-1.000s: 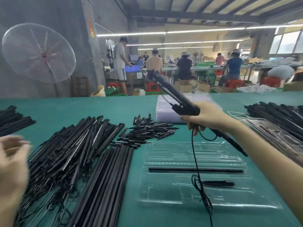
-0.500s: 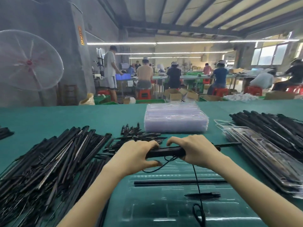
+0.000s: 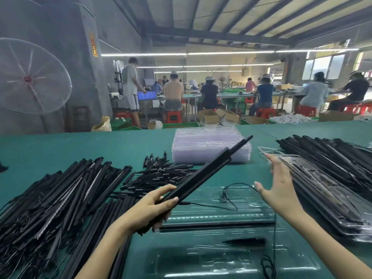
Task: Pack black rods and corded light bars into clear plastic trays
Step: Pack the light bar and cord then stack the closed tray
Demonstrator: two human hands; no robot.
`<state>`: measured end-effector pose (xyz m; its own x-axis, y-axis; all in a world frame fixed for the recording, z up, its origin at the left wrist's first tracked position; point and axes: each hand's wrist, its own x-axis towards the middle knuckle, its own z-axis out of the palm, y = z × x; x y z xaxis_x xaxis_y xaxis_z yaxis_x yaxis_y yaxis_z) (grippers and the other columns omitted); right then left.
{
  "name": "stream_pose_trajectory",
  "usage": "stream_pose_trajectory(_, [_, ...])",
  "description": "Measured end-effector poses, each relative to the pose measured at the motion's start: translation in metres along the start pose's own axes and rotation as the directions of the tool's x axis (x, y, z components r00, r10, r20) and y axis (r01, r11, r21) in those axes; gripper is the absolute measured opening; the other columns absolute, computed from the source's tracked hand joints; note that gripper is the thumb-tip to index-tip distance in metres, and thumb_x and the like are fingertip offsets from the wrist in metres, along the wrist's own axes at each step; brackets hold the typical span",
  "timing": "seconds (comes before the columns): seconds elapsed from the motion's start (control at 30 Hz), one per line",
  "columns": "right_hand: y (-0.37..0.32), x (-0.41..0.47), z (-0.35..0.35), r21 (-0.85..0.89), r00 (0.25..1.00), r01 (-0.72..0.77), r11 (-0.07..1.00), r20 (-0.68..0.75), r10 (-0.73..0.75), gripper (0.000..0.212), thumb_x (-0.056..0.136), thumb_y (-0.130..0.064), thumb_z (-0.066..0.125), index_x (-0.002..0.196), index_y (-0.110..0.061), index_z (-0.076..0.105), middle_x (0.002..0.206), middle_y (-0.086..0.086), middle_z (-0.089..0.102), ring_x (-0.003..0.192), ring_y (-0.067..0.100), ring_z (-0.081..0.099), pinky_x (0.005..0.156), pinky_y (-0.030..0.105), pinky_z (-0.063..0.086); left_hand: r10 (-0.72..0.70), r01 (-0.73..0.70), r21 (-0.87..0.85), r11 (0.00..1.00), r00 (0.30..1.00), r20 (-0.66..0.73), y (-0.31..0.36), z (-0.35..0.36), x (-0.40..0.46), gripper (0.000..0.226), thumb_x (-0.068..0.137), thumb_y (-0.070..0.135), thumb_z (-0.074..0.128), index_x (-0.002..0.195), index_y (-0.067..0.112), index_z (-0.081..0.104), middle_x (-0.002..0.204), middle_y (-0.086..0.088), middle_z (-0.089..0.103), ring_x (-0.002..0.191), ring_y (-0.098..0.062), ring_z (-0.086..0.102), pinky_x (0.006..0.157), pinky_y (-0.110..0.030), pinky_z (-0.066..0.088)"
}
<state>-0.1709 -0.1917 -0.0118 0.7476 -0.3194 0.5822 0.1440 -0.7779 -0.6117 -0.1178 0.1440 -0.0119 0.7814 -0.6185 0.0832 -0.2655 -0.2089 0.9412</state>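
One hand now carries the light bar

Both hands clasped the bar level above the tray half a second ago; now only the left hand (image 3: pixel 150 210) holds it. Over the green desk (image 3: pixel 60 146) and the clear tray (image 3: pixel 221 256), the corded light bar (image 3: pixel 203 176) tilts up toward the far right, the left grip clamped round its near end. The right hand (image 3: pixel 279 188) hovers beside it, fingers spread apart, holding nothing. Its cord (image 3: pixel 231 200) trails across the tray.

You can read no text here. The narrow orange vertical sign (image 3: pixel 93 45) on the grey concrete pillar (image 3: pixel 88 81) carries characters too blurred for you to make out.
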Motion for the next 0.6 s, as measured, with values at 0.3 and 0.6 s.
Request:
stream_pose_trajectory(0.3, [-0.009, -0.031, 0.047, -0.058, 0.707, 0.294, 0.954, 0.685, -0.176, 0.05, 0.086, -0.058, 0.055, 0.133, -0.044, 0.043, 0.125, -0.021, 0.053, 0.125, -0.008, 0.038, 0.115, 0.028, 0.001, 0.136, -0.119, -0.099, 0.988, 0.972, 0.19, 0.016, 0.015, 0.004, 0.021, 0.085, 0.036, 0.064, 0.105, 0.029, 0.059, 0.078, 0.0, 0.058, 0.043, -0.014, 0.052, 0.042, -0.021, 0.045])
stream_pose_trajectory(0.6, [0.02, 0.009, -0.013, 0.188, 0.817, 0.036, 0.982, 0.559, -0.137, 0.022, 0.079, -0.019, 0.078, 0.06, -0.019, 0.066, 0.056, -0.002, 0.06, 0.055, 0.006, 0.05, 0.059, 0.027, 0.041, 0.059, -0.149, 0.346, 0.926, 0.965, 0.256, -0.006, 0.009, -0.001, 0.029, 0.079, 0.032, 0.075, 0.104, 0.039, 0.062, 0.083, 0.014, 0.063, 0.065, -0.008, 0.051, 0.062, -0.022, 0.044])
